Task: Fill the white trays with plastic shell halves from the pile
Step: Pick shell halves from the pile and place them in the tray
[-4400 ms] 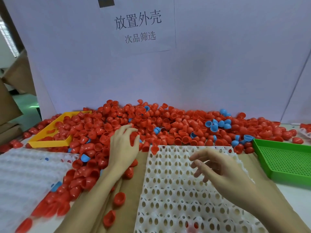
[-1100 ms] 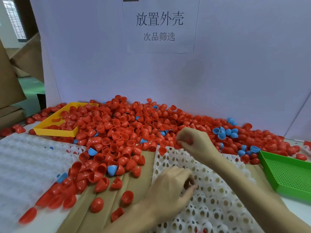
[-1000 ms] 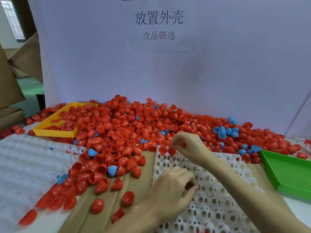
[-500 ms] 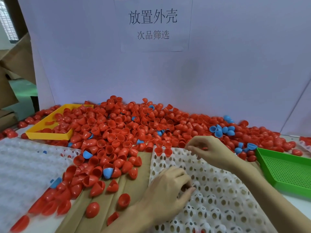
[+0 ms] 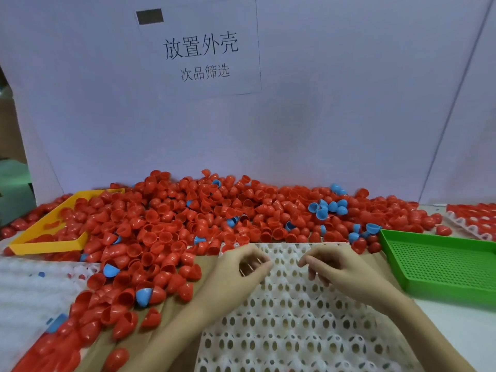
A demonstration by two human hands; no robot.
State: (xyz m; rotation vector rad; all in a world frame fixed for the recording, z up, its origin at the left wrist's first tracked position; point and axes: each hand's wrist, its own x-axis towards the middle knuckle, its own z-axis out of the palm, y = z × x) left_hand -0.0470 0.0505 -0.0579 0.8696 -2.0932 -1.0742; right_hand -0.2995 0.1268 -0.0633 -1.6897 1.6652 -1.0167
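Fingers of left hand (image 5: pixel 239 272) and right hand (image 5: pixel 332 267) curl over white tray (image 5: pixel 295 318), seemingly empty.

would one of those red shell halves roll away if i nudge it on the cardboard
Probably: the red shell halves on the cardboard are rounded domes lying tilted, so they'd likely rock or roll. They look thin, hollow, probably very light, and glossy, perhaps slippery.

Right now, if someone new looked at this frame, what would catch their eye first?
First the big heap of red shells spread across the back of the table, dotted with a few blue shells. Next the two hands, left hand and right hand, hovering over the holed white tray in front, with the green tray right and the yellow tray left.
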